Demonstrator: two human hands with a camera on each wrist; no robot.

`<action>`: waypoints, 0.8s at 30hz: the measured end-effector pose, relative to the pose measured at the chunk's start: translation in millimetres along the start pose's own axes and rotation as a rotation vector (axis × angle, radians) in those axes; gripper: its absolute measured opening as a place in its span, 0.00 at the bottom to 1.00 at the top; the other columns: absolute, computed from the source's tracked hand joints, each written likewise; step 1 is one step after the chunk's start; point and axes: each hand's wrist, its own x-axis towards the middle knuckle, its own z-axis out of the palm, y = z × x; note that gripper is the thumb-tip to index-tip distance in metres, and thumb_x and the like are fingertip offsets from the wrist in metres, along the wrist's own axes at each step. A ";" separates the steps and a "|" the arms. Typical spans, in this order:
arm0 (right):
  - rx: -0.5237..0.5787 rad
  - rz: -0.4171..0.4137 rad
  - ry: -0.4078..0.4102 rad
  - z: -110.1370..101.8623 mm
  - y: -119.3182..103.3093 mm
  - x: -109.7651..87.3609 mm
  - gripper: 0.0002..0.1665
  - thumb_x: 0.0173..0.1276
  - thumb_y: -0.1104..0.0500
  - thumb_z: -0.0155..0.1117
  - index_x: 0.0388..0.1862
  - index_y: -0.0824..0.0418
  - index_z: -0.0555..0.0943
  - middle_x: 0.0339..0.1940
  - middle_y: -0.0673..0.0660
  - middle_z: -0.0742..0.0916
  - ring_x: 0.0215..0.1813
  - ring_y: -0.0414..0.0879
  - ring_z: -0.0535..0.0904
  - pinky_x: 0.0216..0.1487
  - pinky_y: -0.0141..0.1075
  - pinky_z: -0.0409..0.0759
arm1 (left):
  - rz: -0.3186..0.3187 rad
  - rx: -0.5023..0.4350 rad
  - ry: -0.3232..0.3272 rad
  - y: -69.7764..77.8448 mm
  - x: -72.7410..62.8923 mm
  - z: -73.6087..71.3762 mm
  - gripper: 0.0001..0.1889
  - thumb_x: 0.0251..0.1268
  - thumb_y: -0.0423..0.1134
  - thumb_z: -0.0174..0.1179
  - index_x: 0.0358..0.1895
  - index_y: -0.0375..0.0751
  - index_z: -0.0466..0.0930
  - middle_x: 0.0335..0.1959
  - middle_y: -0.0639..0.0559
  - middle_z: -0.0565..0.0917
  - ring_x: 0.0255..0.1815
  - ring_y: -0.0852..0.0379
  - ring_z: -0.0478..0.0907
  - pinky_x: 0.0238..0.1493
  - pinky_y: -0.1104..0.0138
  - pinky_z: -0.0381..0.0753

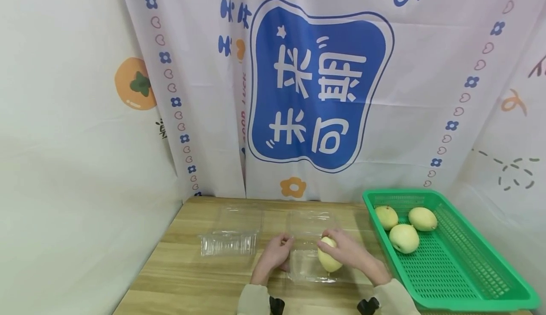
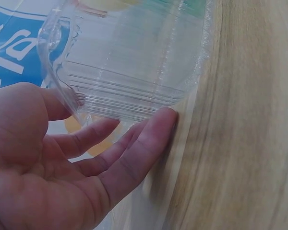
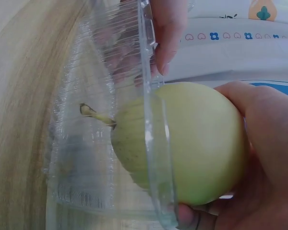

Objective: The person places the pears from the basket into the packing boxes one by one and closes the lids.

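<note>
My right hand grips a pale yellow pear at the right part of a clear plastic clamshell container. In the right wrist view the pear is partly inside the container, its stem pointing down toward the container's floor. Fingers and thumb curve round the pear's upper end. My left hand holds the container's left side. The left wrist view shows its thumb at the rim and its fingers against the ribbed outer wall. The container's lid lies folded back, away from me.
A second clear clamshell container stands with its lid up on the left of the wooden table. On the right, a green plastic basket contains three more pears. A printed cloth hangs behind the table.
</note>
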 end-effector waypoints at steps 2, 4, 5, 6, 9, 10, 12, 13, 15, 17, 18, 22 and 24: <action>-0.017 -0.018 -0.006 0.9 0.0 -0.8 0.19 0.71 0.45 0.60 0.44 0.59 0.83 0.40 0.54 0.85 0.42 0.45 0.78 0.38 0.37 0.76 | -0.002 -0.004 -0.001 0.4 -0.3 0.3 0.19 0.76 0.46 0.50 0.56 0.32 0.74 0.36 0.38 0.79 0.17 0.54 0.76 0.22 0.58 0.85; -0.034 -0.041 -0.011 2.0 0.1 -1.7 0.20 0.72 0.45 0.58 0.45 0.60 0.83 0.41 0.55 0.86 0.45 0.48 0.79 0.42 0.41 0.78 | -0.004 -0.003 -0.002 0.4 -0.3 0.5 0.20 0.76 0.46 0.50 0.56 0.32 0.74 0.36 0.38 0.79 0.17 0.54 0.76 0.22 0.58 0.85; -0.044 -0.051 -0.015 2.6 0.3 -2.0 0.20 0.72 0.45 0.58 0.46 0.61 0.83 0.42 0.55 0.86 0.46 0.49 0.80 0.43 0.43 0.79 | -0.006 -0.003 -0.003 0.5 -0.4 0.6 0.20 0.77 0.46 0.50 0.57 0.32 0.74 0.36 0.38 0.79 0.17 0.54 0.76 0.22 0.58 0.85; -0.056 -0.062 -0.019 3.4 0.5 -2.1 0.20 0.72 0.45 0.58 0.46 0.60 0.84 0.41 0.54 0.87 0.45 0.49 0.81 0.43 0.43 0.80 | -0.006 0.000 -0.002 0.5 -0.3 0.7 0.20 0.77 0.46 0.50 0.57 0.32 0.74 0.36 0.39 0.79 0.17 0.55 0.76 0.21 0.58 0.85; -0.093 -0.085 -0.032 5.7 1.0 -1.6 0.20 0.72 0.46 0.58 0.45 0.60 0.84 0.41 0.54 0.87 0.45 0.50 0.82 0.44 0.44 0.81 | -0.003 0.008 0.003 0.5 -0.2 0.5 0.19 0.77 0.46 0.50 0.56 0.32 0.74 0.36 0.39 0.79 0.16 0.55 0.76 0.21 0.59 0.84; -0.105 -0.084 -0.035 6.3 1.4 -1.5 0.20 0.72 0.46 0.57 0.45 0.61 0.84 0.41 0.54 0.88 0.45 0.50 0.82 0.44 0.44 0.81 | -0.001 0.010 0.003 0.6 -0.2 0.5 0.19 0.77 0.46 0.50 0.56 0.32 0.74 0.36 0.39 0.79 0.16 0.55 0.76 0.20 0.59 0.84; -0.122 -0.079 -0.039 6.8 1.7 -1.7 0.21 0.73 0.46 0.57 0.46 0.63 0.84 0.42 0.56 0.88 0.47 0.52 0.83 0.47 0.46 0.82 | -0.003 0.010 0.002 0.8 0.0 0.7 0.19 0.77 0.46 0.50 0.56 0.32 0.74 0.36 0.39 0.79 0.16 0.55 0.76 0.20 0.59 0.84; -0.129 -0.074 -0.037 6.9 1.6 -2.0 0.22 0.73 0.47 0.57 0.48 0.64 0.84 0.44 0.58 0.88 0.49 0.54 0.83 0.50 0.49 0.82 | -0.004 0.008 0.002 0.9 0.0 0.8 0.19 0.77 0.46 0.50 0.56 0.32 0.74 0.35 0.39 0.79 0.16 0.55 0.76 0.20 0.59 0.84; -0.140 -0.058 -0.031 7.0 1.8 -3.1 0.23 0.74 0.48 0.57 0.50 0.65 0.83 0.47 0.61 0.87 0.53 0.57 0.82 0.55 0.52 0.80 | -0.006 0.005 -0.001 0.9 0.1 1.0 0.19 0.77 0.46 0.50 0.55 0.32 0.74 0.35 0.39 0.79 0.16 0.55 0.76 0.21 0.59 0.84; -0.141 -0.036 -0.014 7.0 1.7 -4.7 0.22 0.73 0.48 0.58 0.50 0.65 0.83 0.48 0.62 0.87 0.54 0.59 0.81 0.57 0.54 0.79 | -0.006 0.003 -0.003 0.7 0.3 1.3 0.19 0.77 0.46 0.50 0.55 0.32 0.74 0.35 0.39 0.79 0.16 0.55 0.75 0.21 0.58 0.84; -0.144 -0.028 -0.001 7.1 1.7 -5.4 0.20 0.73 0.49 0.59 0.49 0.64 0.83 0.48 0.62 0.87 0.54 0.59 0.81 0.56 0.54 0.79 | -0.005 0.003 -0.003 0.5 0.3 1.4 0.19 0.77 0.46 0.50 0.55 0.32 0.74 0.35 0.39 0.79 0.16 0.55 0.75 0.21 0.58 0.84; -0.155 -0.013 0.046 7.5 1.8 -7.4 0.15 0.70 0.51 0.62 0.46 0.60 0.84 0.44 0.58 0.86 0.50 0.55 0.80 0.54 0.52 0.78 | -0.003 0.001 -0.001 -0.2 0.7 1.5 0.18 0.77 0.46 0.49 0.54 0.32 0.74 0.35 0.39 0.79 0.17 0.55 0.75 0.21 0.58 0.85; -0.157 -0.021 0.054 6.5 1.4 -7.5 0.13 0.70 0.53 0.63 0.45 0.60 0.84 0.42 0.56 0.86 0.49 0.53 0.79 0.57 0.53 0.77 | -0.005 0.000 0.000 -0.3 0.9 1.4 0.18 0.77 0.46 0.49 0.54 0.32 0.74 0.35 0.39 0.79 0.17 0.54 0.76 0.21 0.58 0.85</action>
